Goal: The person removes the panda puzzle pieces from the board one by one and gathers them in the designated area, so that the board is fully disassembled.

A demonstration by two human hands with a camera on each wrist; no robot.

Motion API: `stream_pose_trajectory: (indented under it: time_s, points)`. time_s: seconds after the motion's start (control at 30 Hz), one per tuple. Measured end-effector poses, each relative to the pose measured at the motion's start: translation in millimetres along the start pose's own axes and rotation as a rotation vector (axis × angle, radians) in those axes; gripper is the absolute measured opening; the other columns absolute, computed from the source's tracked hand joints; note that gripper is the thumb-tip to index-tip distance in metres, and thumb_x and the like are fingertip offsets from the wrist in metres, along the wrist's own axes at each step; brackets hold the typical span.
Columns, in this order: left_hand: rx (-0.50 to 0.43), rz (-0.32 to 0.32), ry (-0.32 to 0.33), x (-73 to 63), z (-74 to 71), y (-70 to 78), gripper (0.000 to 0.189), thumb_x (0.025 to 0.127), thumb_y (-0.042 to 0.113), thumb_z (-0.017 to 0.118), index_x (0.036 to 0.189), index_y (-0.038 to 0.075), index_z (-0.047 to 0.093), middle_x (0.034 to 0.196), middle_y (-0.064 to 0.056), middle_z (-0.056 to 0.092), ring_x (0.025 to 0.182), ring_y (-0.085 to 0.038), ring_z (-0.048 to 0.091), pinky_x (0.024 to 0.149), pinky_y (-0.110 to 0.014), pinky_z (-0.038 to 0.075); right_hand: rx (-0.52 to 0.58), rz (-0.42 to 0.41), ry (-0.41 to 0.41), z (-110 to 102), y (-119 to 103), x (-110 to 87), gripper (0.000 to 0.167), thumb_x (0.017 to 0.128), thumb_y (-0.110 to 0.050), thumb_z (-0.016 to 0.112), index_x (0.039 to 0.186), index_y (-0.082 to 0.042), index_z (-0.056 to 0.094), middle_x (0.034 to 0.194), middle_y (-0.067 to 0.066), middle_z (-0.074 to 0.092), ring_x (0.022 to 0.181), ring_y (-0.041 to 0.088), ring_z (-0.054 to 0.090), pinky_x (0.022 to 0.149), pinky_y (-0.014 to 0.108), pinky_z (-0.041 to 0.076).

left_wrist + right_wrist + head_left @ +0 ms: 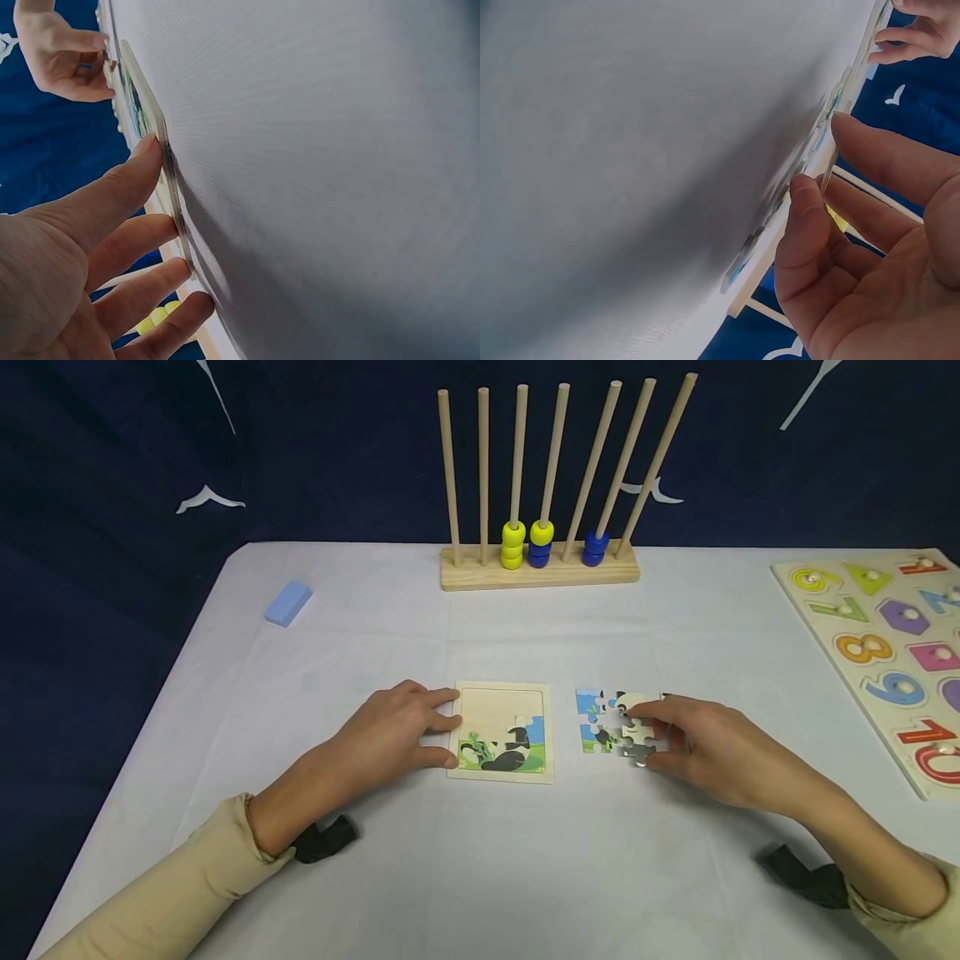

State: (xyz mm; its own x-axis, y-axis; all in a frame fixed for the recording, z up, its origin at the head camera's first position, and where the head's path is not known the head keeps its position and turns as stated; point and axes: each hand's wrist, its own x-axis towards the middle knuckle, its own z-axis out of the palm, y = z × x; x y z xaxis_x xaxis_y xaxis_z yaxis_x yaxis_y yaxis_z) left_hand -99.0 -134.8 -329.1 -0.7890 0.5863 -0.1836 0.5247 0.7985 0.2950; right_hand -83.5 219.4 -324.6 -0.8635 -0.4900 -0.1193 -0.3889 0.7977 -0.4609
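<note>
Dark blue cloth (337, 452) with white bird shapes at the back, white-covered worktop (375, 635) in front of it. On head cam I have a wooden puzzle tray (487, 702) near the middle: panda picture partly assembled, lower part and some of the right side filled, bare wood upper left. Left hand (397, 722) not gripping anything; fingers extended, thumb and fingertips touching the tray's left edge. Loose puzzle pieces (590, 702) lie flat, just right of the tray. Right hand (712, 747) is over that group, pinching one thin puzzle piece (829, 169) between thumb and fingers. Right wrist cam gives me that piece nearly edge-on, so can't read its print. Seven-peg wooden bead rack (540, 578) sits at the far edge, yellow and blue beads on three pegs. Light blue block (288, 603) far left; number-and-shape board (823, 625) at far right, cut by frame. Beige sleeves (172, 877) on both arms.
</note>
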Motion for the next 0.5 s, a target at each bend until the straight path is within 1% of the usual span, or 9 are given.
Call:
stream_pose_trajectory:
  time_s: [0.17,0.5]
  points:
    - [-0.004,0.001,0.007,-0.5,0.6,-0.3,0.054,0.080,0.035,0.083,0.125,0.010,0.070,0.143,-0.009,0.053,0.124,-0.035,0.051,0.093,-0.051,0.048,-0.034,0.034,-0.013,0.7,-0.8,1.5,0.048,0.077,-0.007,0.083,0.122,-0.006,0.066,0.079,-0.005,0.049,0.075,0.015,0.047,0.065,0.030,0.038]
    - [-0.005,0.008,0.009,-0.6,0.5,-1.1,0.053,0.081,0.035,0.082,0.126,0.010,0.070,0.144,-0.009,0.052,0.124,-0.036,0.051,0.092,-0.052,0.047,-0.054,0.048,-0.027,2.5,0.6,3.5,0.051,0.077,-0.009,0.084,0.123,-0.004,0.065,0.080,-0.004,0.050,0.076,0.015,0.047,0.065,0.033,0.038]
